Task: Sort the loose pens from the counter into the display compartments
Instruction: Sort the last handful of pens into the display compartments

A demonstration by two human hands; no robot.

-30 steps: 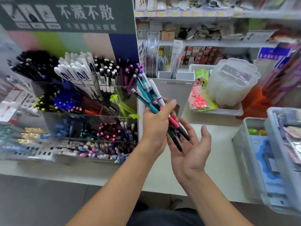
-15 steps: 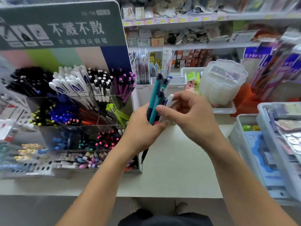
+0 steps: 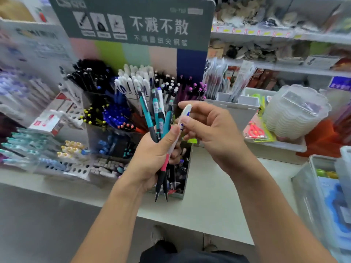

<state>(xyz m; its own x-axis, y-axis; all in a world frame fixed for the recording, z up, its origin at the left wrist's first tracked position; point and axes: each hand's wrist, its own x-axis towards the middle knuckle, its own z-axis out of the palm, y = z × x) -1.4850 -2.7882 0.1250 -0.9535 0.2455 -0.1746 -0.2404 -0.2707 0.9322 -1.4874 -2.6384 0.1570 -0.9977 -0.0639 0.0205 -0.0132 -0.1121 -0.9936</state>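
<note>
My left hand [image 3: 152, 158] grips a bunch of pens [image 3: 158, 120], mostly teal with black tips, held upright in front of the pen display [image 3: 117, 103]. My right hand [image 3: 210, 130] pinches the top of a white pen with blue print [image 3: 185, 115] that still sits in the bunch, its pink grip under my left thumb. The display's clear compartments hold black, white, blue, purple and pink-tipped pens. Its lower right part is hidden behind my left hand.
A white counter [image 3: 212, 196] carries the display. To the right stand a grey pen box [image 3: 237, 109], a stack of clear plastic tubs [image 3: 296, 112], packaged scissors [image 3: 255, 130] and clear storage bins [image 3: 326, 196]. Boxed stationery [image 3: 49, 118] sits left; shelves run behind.
The view has shifted left, so the display sits more central. My right hand has closed its fingers on the white pen's top and drawn it a little apart from the bunch.
</note>
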